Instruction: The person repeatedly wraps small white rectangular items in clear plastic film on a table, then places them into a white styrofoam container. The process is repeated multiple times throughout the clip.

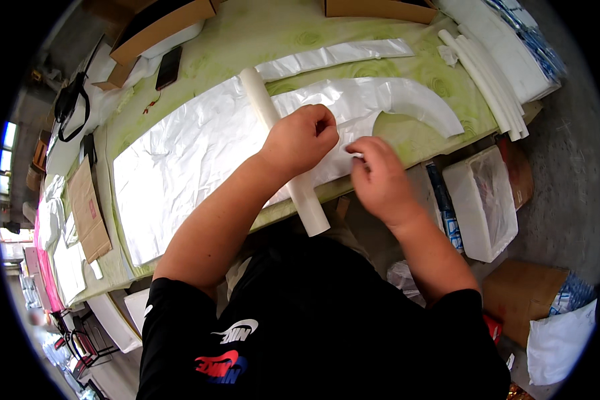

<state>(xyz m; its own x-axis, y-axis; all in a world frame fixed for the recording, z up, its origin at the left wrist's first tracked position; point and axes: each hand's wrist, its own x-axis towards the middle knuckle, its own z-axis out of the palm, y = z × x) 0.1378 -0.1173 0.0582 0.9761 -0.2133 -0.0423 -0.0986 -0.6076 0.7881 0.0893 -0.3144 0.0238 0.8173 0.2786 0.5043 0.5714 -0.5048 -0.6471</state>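
Observation:
A shiny white plastic film sheet [180, 160] lies flat on the table, wrinkled, with a strip curving off to the right. Across it lies a pale tube [310, 210], its near end sticking out past the table edge. Over the tube's middle my left hand [299, 140] is closed with curled fingers; whatever is inside them is hidden. Just to its right, above the sheet's near edge, my right hand [383, 180] pinches a small white piece [355, 155] between thumb and finger. That hand is slightly blurred.
A green patterned cloth [440, 83] covers the table. Several white tubes [490, 87] lie at its right end. Cardboard boxes [380, 9] and a phone [169, 68] are at the back. Flat cardboard [88, 210] rests at left. A white bin [473, 207] stands below right.

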